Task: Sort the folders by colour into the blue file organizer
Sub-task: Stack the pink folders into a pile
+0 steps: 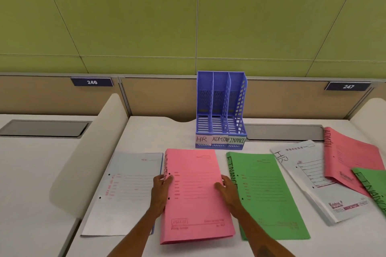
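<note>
My left hand (161, 189) and right hand (228, 189) clasp the pink folder (194, 196) by its side edges, fingers curled over it, mid-tabletop (146, 133).

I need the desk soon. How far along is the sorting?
Nothing is filed: all three organizer slots are empty. Both hands, left and right, grip the middle pink folder. Still flat: the blue folder, green folder and three overlapping at right.
</note>
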Tool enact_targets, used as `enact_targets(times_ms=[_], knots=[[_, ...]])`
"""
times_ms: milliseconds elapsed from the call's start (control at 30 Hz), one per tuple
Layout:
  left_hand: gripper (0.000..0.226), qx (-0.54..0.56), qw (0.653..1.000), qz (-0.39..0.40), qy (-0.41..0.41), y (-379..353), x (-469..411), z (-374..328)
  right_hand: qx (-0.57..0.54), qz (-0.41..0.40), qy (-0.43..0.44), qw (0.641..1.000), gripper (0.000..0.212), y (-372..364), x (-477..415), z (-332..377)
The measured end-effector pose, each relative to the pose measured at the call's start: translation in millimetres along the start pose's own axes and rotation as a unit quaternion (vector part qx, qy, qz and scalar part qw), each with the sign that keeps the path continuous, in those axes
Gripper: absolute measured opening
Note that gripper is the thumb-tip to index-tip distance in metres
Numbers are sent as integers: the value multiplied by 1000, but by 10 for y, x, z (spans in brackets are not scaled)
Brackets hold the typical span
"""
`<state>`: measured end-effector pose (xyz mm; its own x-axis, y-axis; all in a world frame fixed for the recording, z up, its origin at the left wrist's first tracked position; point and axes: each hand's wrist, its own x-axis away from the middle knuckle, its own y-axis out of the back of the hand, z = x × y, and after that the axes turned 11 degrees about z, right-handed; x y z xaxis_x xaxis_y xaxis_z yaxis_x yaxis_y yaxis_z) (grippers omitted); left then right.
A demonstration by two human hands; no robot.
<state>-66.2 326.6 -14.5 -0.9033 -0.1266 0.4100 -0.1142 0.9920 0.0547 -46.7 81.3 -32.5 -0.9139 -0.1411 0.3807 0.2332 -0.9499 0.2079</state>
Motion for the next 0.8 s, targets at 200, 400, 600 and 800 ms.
enact_targets(times_ms=[200,400,600,800], knots=[[30,-147,988,44,-28,44,-118,68,41,-17,-31,999,37,28,-30,-118],[27,-222,971,73,-41,218,-209,56,49,-40,-51,997,33,-199,-129,-74],[39,-279,956,81,-42,255,-253,45,110,-56,-99,987,46,-195,-484,-314],[34,-318,940,90,-91,378,-245,113,197,-90,-127,968,60,-299,-321,-31]])
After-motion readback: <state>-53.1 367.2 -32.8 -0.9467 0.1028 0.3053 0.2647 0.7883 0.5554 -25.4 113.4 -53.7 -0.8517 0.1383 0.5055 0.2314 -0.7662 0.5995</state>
